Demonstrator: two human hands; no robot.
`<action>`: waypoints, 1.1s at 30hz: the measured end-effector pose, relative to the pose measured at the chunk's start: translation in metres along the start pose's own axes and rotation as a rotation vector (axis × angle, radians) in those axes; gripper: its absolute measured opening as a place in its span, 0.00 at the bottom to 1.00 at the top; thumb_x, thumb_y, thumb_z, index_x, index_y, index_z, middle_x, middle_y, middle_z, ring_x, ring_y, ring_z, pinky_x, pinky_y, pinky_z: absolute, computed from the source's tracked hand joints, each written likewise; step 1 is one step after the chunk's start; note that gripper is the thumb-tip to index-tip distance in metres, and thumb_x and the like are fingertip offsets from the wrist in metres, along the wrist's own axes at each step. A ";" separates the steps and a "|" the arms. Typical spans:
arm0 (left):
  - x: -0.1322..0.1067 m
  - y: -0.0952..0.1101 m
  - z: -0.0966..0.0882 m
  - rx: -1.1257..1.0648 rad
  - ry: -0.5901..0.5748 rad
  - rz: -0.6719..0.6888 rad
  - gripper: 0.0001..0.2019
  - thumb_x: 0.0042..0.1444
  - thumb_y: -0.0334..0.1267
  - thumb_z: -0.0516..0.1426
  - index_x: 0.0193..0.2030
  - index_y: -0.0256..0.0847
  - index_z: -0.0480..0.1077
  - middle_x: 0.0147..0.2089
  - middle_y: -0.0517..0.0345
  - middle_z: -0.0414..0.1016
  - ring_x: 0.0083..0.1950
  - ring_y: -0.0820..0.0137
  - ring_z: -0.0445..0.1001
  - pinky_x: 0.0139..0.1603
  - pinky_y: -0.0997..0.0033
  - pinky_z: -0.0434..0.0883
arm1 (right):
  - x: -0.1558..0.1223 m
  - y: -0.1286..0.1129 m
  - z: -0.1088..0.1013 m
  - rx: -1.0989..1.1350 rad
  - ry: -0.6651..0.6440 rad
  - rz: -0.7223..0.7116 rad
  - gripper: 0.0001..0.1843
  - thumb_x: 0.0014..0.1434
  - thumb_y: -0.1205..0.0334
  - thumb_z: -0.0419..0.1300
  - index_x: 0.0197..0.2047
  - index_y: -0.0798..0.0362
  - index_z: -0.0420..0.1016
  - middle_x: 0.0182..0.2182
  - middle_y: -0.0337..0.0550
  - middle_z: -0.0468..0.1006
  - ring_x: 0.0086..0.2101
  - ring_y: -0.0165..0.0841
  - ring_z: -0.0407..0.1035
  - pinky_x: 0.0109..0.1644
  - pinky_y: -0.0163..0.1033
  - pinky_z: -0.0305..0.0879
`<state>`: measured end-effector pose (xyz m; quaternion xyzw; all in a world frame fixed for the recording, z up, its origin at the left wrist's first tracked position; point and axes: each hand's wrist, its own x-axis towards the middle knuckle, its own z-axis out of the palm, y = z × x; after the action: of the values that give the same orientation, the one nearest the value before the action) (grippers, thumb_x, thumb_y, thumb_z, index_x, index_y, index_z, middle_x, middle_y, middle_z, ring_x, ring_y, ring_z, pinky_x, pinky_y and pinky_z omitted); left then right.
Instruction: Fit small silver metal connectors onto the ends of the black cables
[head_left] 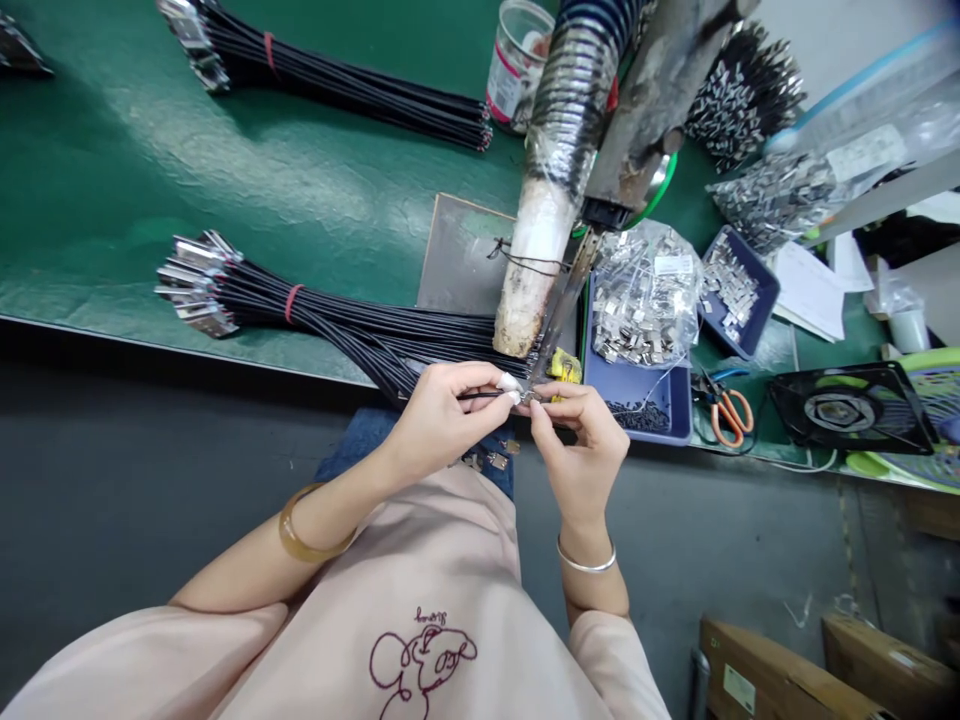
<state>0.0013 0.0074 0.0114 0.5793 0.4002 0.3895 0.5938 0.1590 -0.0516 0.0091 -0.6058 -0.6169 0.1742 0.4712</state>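
Observation:
My left hand point(442, 415) pinches a thin black cable point(480, 395) near its end; white tape wraps one fingertip. Close beside it, my right hand point(581, 440) is closed at the fingertips on a small metal connector point(531, 396), which meets the cable's end just under the rod of a clamped soldering iron point(570, 290). Whether connector and cable are joined cannot be seen. Behind my left hand lies a bundle of black cables point(352, 325) with metal ends, tied by a red band. Several loose metal connectors point(495, 458) rest on my lap.
A taped exhaust hose point(536, 250) hangs over the work spot. To the right are a blue tray point(682, 405) with bagged metal parts, a smaller tray point(765, 295), orange-handled pliers point(731, 415) and a black fan point(851, 408). Another cable bundle point(360, 85) lies further back beside a jar point(517, 70).

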 end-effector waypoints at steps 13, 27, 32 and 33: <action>0.003 -0.001 0.006 0.025 0.082 0.063 0.06 0.53 0.33 0.60 0.34 0.33 0.78 0.33 0.55 0.80 0.32 0.73 0.76 0.32 0.79 0.75 | 0.008 -0.003 0.001 -0.196 0.074 -0.242 0.08 0.59 0.72 0.65 0.35 0.48 0.74 0.38 0.39 0.81 0.39 0.32 0.77 0.46 0.41 0.76; 0.000 -0.004 -0.001 0.194 -0.024 0.064 0.04 0.54 0.32 0.59 0.30 0.34 0.74 0.23 0.62 0.68 0.24 0.79 0.62 0.23 0.81 0.61 | -0.012 0.001 -0.008 -0.074 0.144 -0.045 0.01 0.66 0.65 0.58 0.42 0.49 0.69 0.29 0.35 0.78 0.23 0.26 0.72 0.24 0.31 0.65; -0.003 -0.006 -0.004 0.376 -0.068 0.278 0.07 0.55 0.27 0.58 0.27 0.35 0.73 0.23 0.65 0.64 0.24 0.79 0.58 0.25 0.78 0.57 | -0.009 -0.007 -0.004 -0.300 -0.089 -0.065 0.05 0.65 0.61 0.61 0.36 0.51 0.73 0.19 0.29 0.69 0.18 0.22 0.62 0.25 0.30 0.58; -0.004 -0.007 -0.004 0.399 -0.074 0.305 0.08 0.55 0.27 0.58 0.26 0.35 0.72 0.23 0.65 0.64 0.24 0.79 0.57 0.26 0.77 0.56 | -0.009 -0.009 -0.001 -0.309 -0.111 -0.066 0.06 0.65 0.61 0.60 0.35 0.52 0.73 0.20 0.30 0.69 0.18 0.21 0.61 0.25 0.30 0.57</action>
<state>-0.0039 0.0046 0.0048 0.7527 0.3550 0.3663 0.4163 0.1534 -0.0619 0.0132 -0.6402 -0.6808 0.0948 0.3431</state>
